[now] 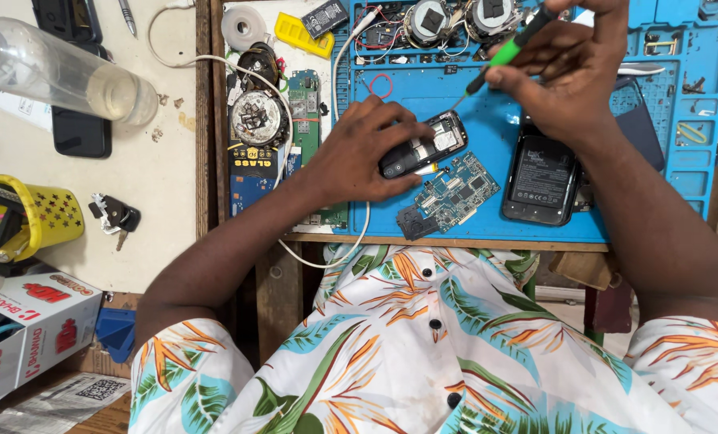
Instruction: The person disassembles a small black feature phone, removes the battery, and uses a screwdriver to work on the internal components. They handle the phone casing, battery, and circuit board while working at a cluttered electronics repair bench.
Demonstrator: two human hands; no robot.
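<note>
My left hand (357,153) presses down on a small opened black phone (425,143) that lies on a blue repair mat (487,104). My right hand (572,76) holds a green-handled screwdriver (507,50), whose thin tip points down toward the phone's upper end. A loose green circuit board (454,193) lies just in front of the phone. A black phone with its back cover off and battery showing (540,178) rests under my right wrist.
A white cable (339,76) loops across the mat's left edge. Left of it lie round speaker parts (257,119) and another circuit board (302,96). On the pale table stand a plastic bottle (61,72), a yellow cup (41,215), keys (114,214) and a dark phone (81,133).
</note>
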